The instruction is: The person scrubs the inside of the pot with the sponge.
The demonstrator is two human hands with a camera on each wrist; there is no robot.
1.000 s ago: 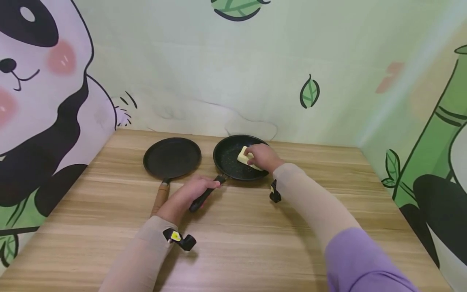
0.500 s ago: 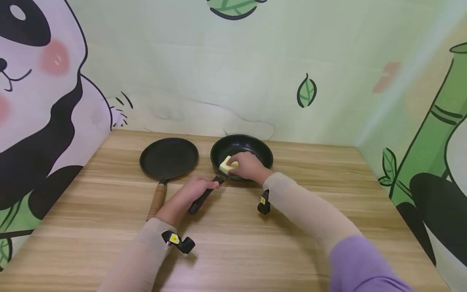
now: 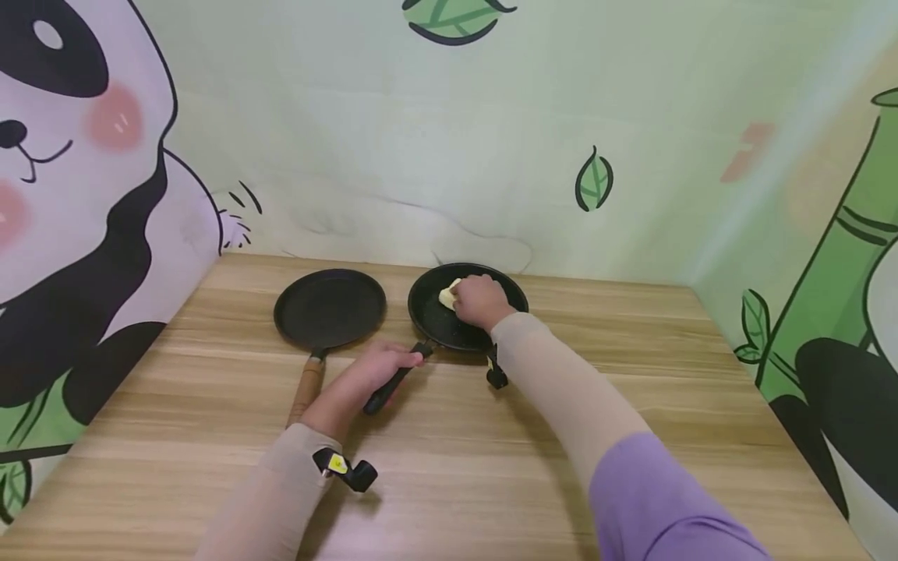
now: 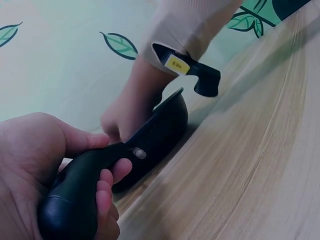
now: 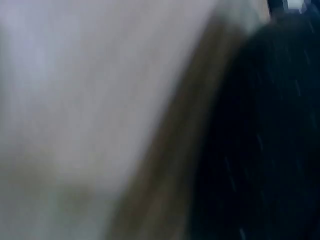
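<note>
A black frying pan [image 3: 449, 331] stands on the wooden table, speckled inside. My left hand [image 3: 375, 366] grips its black handle [image 4: 75, 195], thumb along the top and fingers curled below in the left wrist view. Inside the pan, my right hand [image 3: 480, 301] holds a pale yellow sponge [image 3: 447, 294], whose right part is hidden under the fingers. The right wrist view is blurred and shows the dark pan [image 5: 265, 140] filling its right side, with neither the hand nor the sponge visible.
A flat black pan [image 3: 330, 308] with a wooden handle [image 3: 307, 387] lies left of the frying pan, its handle partly behind my left forearm. The wooden table [image 3: 435, 483] meets a wall [image 3: 337, 156] printed with a panda and leaves just behind both pans.
My right hand swept the sponge across the pan from its right side to the near left, then up toward the middle. The left hand keeps its grip on the handle.
</note>
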